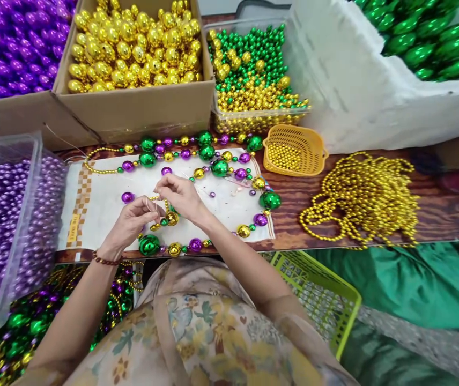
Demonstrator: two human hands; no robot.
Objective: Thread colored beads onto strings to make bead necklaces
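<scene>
My left hand is closed in a pinch on thin pale string near the end of a bead necklace. Just right of it, my right hand also pinches the string, fingers bent and pressed together. Small gold beads and a larger gold bead hang below the fingers. The necklace, of green, purple and gold balls, curves round the right side of a white cloth and back along its top. Loose purple beads lie near my hands. The fingertips partly hide the string's ends.
Behind the cloth stand a carton of gold beads and a clear tub of green and gold beads. An orange basket and a heap of gold bead strands lie right. A tub of purple beads stands left.
</scene>
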